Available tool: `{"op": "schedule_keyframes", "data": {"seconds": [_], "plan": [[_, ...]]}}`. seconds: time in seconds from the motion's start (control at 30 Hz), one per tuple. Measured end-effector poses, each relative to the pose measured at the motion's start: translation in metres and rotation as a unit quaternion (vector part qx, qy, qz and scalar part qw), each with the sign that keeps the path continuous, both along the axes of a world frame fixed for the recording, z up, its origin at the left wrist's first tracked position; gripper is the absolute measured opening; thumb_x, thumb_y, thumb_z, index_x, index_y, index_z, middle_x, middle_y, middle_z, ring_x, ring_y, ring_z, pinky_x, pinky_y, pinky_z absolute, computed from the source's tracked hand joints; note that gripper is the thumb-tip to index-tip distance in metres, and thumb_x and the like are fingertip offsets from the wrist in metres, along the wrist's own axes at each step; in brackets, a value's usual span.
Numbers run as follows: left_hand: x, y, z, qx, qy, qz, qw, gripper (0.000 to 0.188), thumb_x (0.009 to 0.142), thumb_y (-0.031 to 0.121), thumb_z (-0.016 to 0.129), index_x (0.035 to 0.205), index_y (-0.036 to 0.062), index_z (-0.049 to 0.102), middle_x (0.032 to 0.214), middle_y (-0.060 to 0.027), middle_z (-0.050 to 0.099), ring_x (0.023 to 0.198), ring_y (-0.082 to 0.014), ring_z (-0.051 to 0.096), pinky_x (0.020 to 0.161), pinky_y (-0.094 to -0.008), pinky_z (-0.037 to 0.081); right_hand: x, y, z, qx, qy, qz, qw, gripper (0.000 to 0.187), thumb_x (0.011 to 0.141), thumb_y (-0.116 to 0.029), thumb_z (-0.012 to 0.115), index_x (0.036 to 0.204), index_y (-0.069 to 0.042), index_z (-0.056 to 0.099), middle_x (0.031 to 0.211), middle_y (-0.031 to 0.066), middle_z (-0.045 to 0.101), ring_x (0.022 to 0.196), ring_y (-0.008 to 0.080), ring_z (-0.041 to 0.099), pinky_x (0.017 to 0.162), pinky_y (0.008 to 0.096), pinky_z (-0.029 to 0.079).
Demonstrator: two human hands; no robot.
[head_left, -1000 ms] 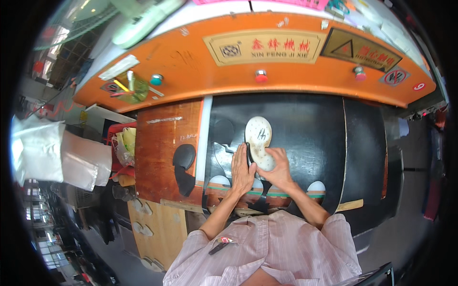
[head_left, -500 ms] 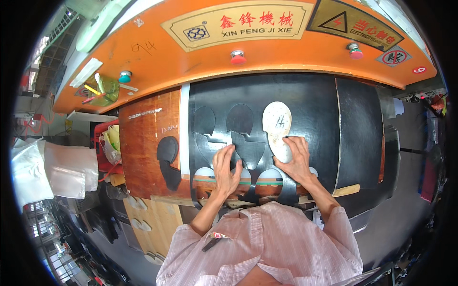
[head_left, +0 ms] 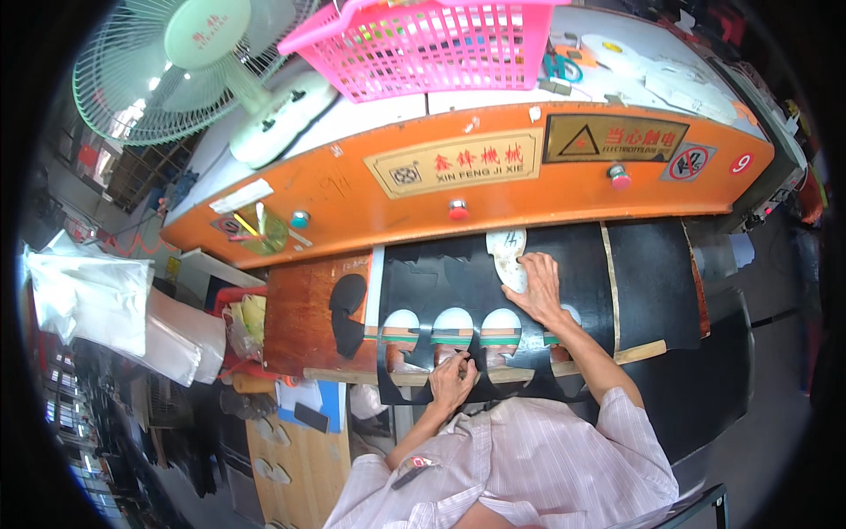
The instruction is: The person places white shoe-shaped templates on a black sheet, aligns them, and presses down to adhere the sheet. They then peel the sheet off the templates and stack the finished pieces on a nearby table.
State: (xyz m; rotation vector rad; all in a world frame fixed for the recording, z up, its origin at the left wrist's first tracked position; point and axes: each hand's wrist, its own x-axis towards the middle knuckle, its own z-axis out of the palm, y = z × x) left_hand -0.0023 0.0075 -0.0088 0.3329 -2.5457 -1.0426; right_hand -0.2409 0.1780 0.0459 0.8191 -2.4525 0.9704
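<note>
My right hand [head_left: 538, 286] grips a white sole-shaped template [head_left: 507, 254] at its narrow near part, thumb on one side and fingers on the other. The template lies flat on a black sheet [head_left: 577, 264], and its far end meets the lower edge of the orange beam. Close to my body, my left hand [head_left: 452, 381] has its fingertips pinched together on the sheet's near strip, between sole-shaped cut-outs. Through these openings [head_left: 454, 319] show white, green and brown layers. Two dark sole pieces [head_left: 346, 310] lie overlapping on the brown board at the left.
An orange machine beam [head_left: 344, 207] with buttons crosses the far side. On top stand a pink basket [head_left: 441, 53] and a green fan [head_left: 207, 35]. Plastic bags [head_left: 88, 295] hang at the left. A wooden board with pale pieces [head_left: 291, 485] is at the lower left.
My view has tilted up and shows more of the machine top. My left hand has come back toward my body, onto the sheet's near strip. The template now sits closer to the beam.
</note>
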Motion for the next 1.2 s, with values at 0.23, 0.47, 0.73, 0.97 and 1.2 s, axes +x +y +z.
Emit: {"op": "schedule_keyframes", "data": {"seconds": [0.23, 0.47, 0.73, 0.97, 1.2], "plan": [[-0.069, -0.021, 0.011, -0.017, -0.022, 0.022, 0.999, 0.013, 0.092, 0.017, 0.069, 0.097, 0.0057, 0.075, 0.084, -0.0163, 0.075, 0.076, -0.0333, 0.074, 0.069, -0.044, 0.058, -0.088, 0.043, 0.109, -0.143, 0.125, -0.189, 0.963, 0.013, 0.091, -0.011, 0.073, 0.088, -0.005, 0.062, 0.08, 0.0098, 0.058, 0.077, 0.029, 0.058, 0.072, 0.042, 0.047], [-0.129, -0.034, 0.033, 0.004, -0.06, 0.047, 0.997, 0.027, 0.098, 0.029, 0.061, 0.1, 0.0066, 0.077, 0.089, -0.0174, 0.076, 0.083, -0.0398, 0.073, 0.077, -0.0483, 0.056, -0.099, 0.05, 0.108, -0.13, -0.022, -0.066, 0.989, 0.015, 0.089, -0.014, 0.075, 0.087, -0.004, 0.065, 0.079, 0.0094, 0.059, 0.078, 0.0259, 0.06, 0.072, 0.0399, 0.049], [-0.143, -0.038, 0.023, 0.004, -0.058, 0.06, 0.997, 0.028, 0.101, 0.028, 0.061, 0.104, 0.0046, 0.076, 0.088, -0.0135, 0.077, 0.08, -0.0325, 0.074, 0.076, -0.0444, 0.056, -0.006, 0.052, 0.021, -0.037, -0.097, -0.1, 0.989, 0.024, 0.088, -0.023, 0.074, 0.098, -0.001, 0.07, 0.09, 0.0152, 0.07, 0.094, 0.0339, 0.063, 0.087, 0.0462, 0.048], [-0.141, -0.041, 0.024, 0.013, -0.064, 0.038, 0.997, 0.029, 0.101, 0.031, 0.06, 0.105, 0.0058, 0.074, 0.086, -0.0121, 0.077, 0.082, -0.0312, 0.074, 0.077, -0.0414, 0.055, 0.015, 0.036, -0.016, -0.02, -0.132, -0.139, 0.981, 0.033, 0.096, -0.031, 0.069, 0.1, 0.002, 0.07, 0.083, 0.0218, 0.071, 0.087, 0.0382, 0.067, 0.098, 0.0471, 0.043], [-0.125, -0.042, 0.024, 0.04, -0.013, -0.019, 0.999, 0.03, 0.101, 0.032, 0.059, 0.103, 0.0043, 0.072, 0.083, -0.0159, 0.071, 0.077, -0.0347, 0.068, 0.075, -0.0454, 0.052, 0.026, 0.041, -0.027, -0.012, -0.121, -0.131, 0.984, 0.033, 0.096, -0.03, 0.07, 0.103, 0.001, 0.075, 0.084, 0.0227, 0.073, 0.09, 0.0383, 0.069, 0.101, 0.047, 0.043]]}}
